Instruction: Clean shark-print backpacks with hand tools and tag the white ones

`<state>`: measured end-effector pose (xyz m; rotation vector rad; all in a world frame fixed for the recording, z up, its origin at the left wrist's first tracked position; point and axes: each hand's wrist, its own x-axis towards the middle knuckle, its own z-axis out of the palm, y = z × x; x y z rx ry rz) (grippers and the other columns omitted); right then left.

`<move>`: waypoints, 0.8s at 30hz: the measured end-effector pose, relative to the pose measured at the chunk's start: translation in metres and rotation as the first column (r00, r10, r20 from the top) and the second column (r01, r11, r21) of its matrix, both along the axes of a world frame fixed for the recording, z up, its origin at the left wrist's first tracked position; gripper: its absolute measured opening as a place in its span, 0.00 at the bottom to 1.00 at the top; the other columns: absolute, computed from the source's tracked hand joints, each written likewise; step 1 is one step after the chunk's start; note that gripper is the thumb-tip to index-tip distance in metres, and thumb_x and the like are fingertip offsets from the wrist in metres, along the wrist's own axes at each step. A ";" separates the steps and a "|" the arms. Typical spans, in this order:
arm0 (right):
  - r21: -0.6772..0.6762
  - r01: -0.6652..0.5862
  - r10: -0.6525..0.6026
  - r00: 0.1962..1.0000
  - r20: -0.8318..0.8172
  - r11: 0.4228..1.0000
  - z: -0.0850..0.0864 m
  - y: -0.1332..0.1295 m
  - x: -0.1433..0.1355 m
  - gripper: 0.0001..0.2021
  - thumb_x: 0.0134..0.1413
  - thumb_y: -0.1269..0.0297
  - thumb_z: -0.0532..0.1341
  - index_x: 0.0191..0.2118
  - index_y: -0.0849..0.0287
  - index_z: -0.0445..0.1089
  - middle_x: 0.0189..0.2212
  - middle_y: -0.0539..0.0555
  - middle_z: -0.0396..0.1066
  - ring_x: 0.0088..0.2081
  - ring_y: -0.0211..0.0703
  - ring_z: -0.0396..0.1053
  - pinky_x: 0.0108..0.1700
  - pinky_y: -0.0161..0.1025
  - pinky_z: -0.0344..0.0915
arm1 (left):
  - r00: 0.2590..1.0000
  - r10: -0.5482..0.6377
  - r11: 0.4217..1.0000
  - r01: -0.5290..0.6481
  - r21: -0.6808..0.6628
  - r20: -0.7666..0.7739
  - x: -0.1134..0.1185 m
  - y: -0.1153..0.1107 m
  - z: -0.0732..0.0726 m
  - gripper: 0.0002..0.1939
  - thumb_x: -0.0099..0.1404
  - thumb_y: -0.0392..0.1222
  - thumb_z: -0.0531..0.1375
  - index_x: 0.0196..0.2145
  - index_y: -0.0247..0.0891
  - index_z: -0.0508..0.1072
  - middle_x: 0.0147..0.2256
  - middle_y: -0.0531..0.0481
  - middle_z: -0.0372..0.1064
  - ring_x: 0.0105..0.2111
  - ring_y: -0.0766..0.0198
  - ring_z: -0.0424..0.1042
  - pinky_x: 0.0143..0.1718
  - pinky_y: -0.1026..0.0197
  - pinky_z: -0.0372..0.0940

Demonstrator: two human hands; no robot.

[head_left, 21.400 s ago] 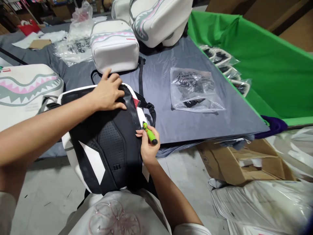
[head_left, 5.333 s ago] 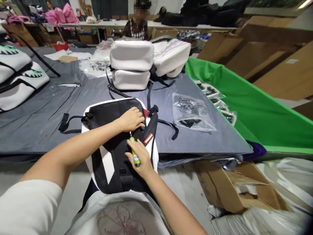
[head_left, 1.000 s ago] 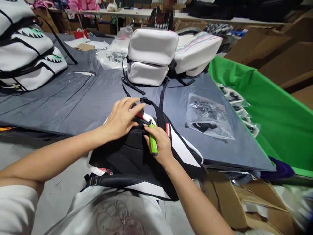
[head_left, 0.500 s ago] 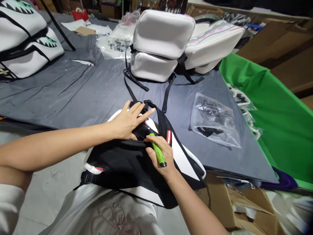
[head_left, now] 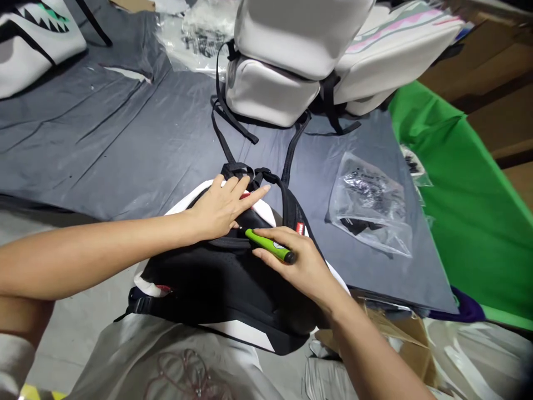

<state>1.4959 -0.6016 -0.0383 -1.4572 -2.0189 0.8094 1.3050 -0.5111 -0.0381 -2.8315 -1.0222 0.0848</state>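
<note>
A black-and-white backpack (head_left: 225,283) leans between my body and the table edge, its black side facing up. My left hand (head_left: 219,210) lies spread on its upper part, fingers stretched apart and thumb by the black flap. Pinched in my right hand (head_left: 306,261) is a green marker pen (head_left: 268,244) with a black end. The pen's tip points left at the dark area beside my left thumb; whether it touches the fabric I cannot tell. A red label (head_left: 300,228) shows on the right shoulder strap.
White backpacks (head_left: 275,91) are stacked at the back of the grey-covered table (head_left: 125,144). A clear plastic bag (head_left: 372,205) with dark contents lies to the right. Green sheeting (head_left: 466,194) borders the table's right side. Below stands an open cardboard box (head_left: 406,339).
My right hand has turned the marker from steep to nearly level, with its black end now further right. My left hand stays spread on the backpack. The view has tipped downward.
</note>
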 end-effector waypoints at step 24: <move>-0.053 -0.129 0.139 0.946 0.292 0.990 0.015 0.020 -0.027 0.13 0.61 0.69 0.59 0.50 0.59 0.75 0.42 0.58 0.77 0.43 0.48 0.75 0.48 0.46 0.71 | 1.000 0.023 0.972 -0.019 -0.234 0.018 0.002 0.021 0.001 0.42 0.67 0.43 0.56 0.71 0.41 0.39 0.61 0.34 0.57 0.57 0.44 0.59 0.55 0.46 0.50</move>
